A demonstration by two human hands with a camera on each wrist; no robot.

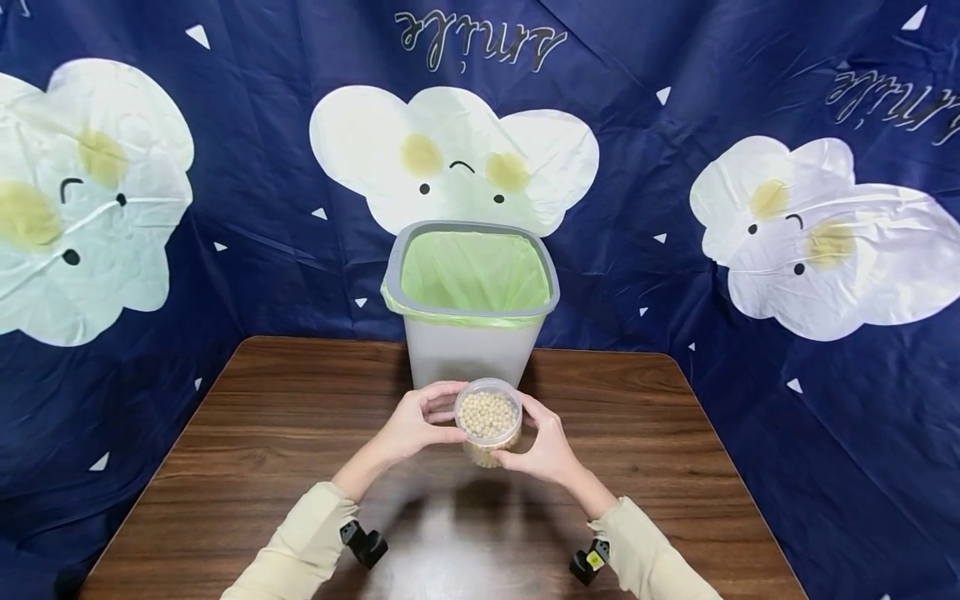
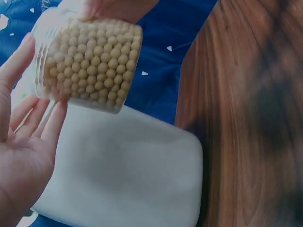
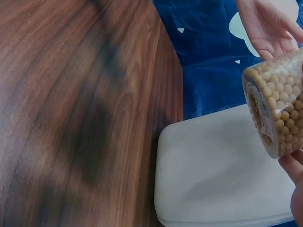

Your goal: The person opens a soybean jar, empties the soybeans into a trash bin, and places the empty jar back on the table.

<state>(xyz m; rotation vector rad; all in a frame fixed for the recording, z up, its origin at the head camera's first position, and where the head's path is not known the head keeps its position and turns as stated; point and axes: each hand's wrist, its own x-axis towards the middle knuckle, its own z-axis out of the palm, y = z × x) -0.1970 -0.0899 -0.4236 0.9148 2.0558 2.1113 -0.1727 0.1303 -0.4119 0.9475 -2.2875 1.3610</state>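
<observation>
A clear plastic jar point(image 1: 489, 417) full of small round beige balls is held above the table, between both hands. My left hand point(image 1: 414, 427) grips it from the left, thumb and fingers around the translucent rim at its top. From the right, my right hand point(image 1: 546, 443) holds the jar's body, its thumb on the near side. The left wrist view shows the jar point(image 2: 92, 64) lying across, its ringed top end toward my left hand point(image 2: 26, 161). A label with a barcode point(image 3: 263, 111) shows on the jar's base in the right wrist view.
A grey bin point(image 1: 472, 346) lined with a light green bag point(image 1: 474, 271) stands just beyond the jar, at the table's far edge. Brown wood-grain table point(image 1: 292, 433) lies beneath. Dark blue cloth point(image 1: 255, 167) with white clouds hangs around the back and sides.
</observation>
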